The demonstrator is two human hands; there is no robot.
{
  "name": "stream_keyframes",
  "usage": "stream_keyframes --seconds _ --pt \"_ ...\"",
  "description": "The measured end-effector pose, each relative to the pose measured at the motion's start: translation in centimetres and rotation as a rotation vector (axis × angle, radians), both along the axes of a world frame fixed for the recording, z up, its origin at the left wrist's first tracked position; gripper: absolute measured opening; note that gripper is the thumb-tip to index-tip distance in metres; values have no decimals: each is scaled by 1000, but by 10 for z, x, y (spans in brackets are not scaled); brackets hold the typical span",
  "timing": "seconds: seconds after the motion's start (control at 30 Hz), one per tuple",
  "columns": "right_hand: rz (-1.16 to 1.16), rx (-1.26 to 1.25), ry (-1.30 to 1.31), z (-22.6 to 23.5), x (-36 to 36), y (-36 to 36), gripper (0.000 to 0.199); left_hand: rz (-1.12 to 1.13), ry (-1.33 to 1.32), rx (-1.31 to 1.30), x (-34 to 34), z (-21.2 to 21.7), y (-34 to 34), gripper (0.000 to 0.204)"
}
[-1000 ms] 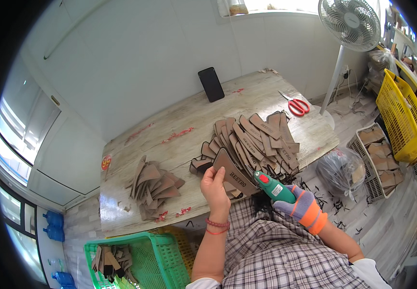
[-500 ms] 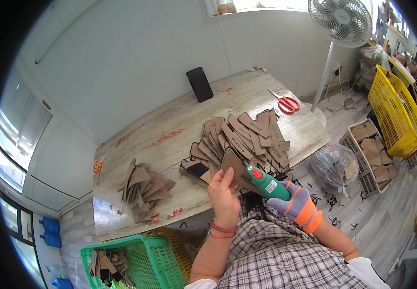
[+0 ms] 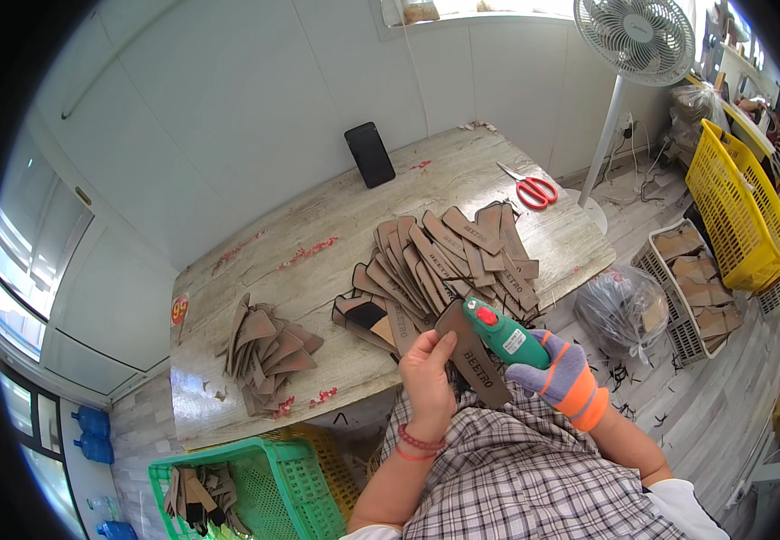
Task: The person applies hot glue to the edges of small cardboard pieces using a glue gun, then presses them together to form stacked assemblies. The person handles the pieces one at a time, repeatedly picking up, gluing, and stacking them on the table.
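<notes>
Long wooden table (image 3: 336,234): fanned rows of brown leather strips (image 3: 448,256) at centre, a looser heap (image 3: 268,342) at 9 o'clock of them.

Step in hand: one brown leather strip (image 3: 475,360) is pinched in the bare left hand (image 3: 428,369) at the table's near edge. A green glue gun (image 3: 500,331) is gripped in the gloved right hand (image 3: 556,369), its nozzle at the strip's upper end. The strip is best kept flat and steady, fingers clear of the tip, the bead thin.

Containers: yellow plastic basket (image 3: 734,211) at 3 o'clock, contents hidden; green plastic basket (image 3: 286,490) at 7 o'clock, brown pieces inside; grey wire crate (image 3: 678,310) below the yellow one, tan pieces inside.
</notes>
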State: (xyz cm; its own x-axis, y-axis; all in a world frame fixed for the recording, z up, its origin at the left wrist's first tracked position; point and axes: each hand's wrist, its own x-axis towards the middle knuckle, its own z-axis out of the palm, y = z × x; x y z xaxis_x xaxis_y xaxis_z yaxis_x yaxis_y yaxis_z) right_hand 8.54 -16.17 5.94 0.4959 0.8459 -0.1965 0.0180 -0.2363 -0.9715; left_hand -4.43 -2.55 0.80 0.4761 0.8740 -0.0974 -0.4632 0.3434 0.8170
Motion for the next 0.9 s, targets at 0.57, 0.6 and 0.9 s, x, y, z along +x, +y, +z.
stream_keyframes --seconds 0.57,0.6,0.9 --pt "92 -71 -81 -5 9 -8 63 -47 124 278 -29 21 30 11" --pt "95 -57 -100 -6 9 -8 63 -56 132 289 -31 22 32 11" --pt "165 -75 -157 -2 11 -11 60 -82 307 468 -44 29 47 8"
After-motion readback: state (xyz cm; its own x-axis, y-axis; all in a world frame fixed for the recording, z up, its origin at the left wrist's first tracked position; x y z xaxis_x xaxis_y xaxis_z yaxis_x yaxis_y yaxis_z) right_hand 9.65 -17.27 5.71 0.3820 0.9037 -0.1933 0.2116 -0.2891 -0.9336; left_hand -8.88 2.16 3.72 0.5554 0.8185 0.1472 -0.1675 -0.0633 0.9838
